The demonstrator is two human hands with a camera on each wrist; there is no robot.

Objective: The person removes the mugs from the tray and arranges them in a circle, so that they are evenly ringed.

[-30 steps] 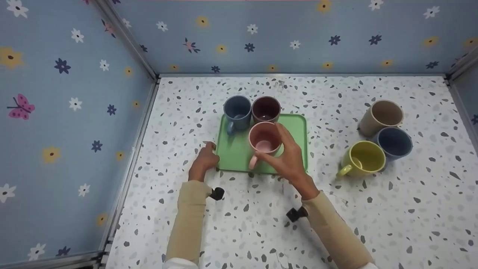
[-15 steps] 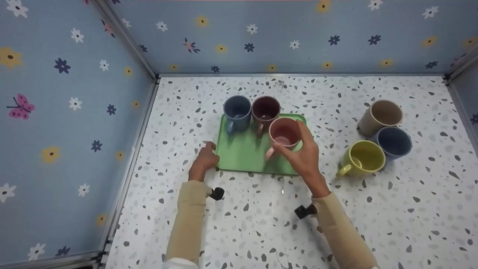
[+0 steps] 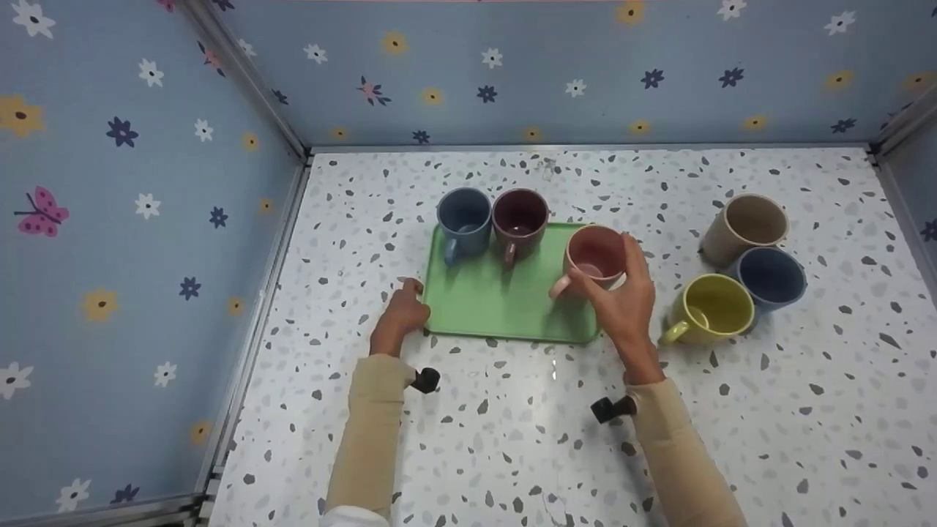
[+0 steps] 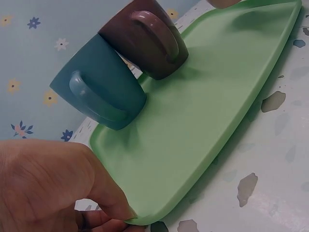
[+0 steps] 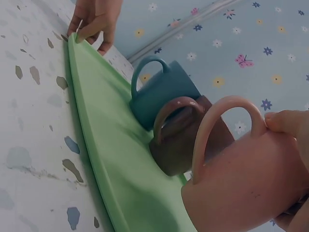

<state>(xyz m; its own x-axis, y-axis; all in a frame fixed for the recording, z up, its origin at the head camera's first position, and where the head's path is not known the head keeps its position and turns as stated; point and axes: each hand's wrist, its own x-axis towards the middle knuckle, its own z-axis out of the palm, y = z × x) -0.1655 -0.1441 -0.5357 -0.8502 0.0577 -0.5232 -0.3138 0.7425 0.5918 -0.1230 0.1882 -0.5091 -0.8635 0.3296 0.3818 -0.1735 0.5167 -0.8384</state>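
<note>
My right hand [image 3: 622,304] grips a pink mug [image 3: 594,255] by its body, above the far right corner of the green tray [image 3: 505,307]; in the right wrist view the pink mug [image 5: 241,186] hangs just over the tray [image 5: 111,164]. A blue mug [image 3: 464,217] and a maroon mug [image 3: 520,217] stand side by side at the tray's far edge. My left hand [image 3: 401,315] holds the tray's near left corner, fingers curled on the rim [image 4: 145,220].
On the terrazzo table to the right stand a yellow mug [image 3: 714,309], a dark blue mug [image 3: 770,278] and a beige mug [image 3: 747,227], close together. Flowered blue walls close in the left, back and right sides.
My right hand has carried the pink mug from the tray's middle toward its far right corner. The left hand stayed at the tray's corner.
</note>
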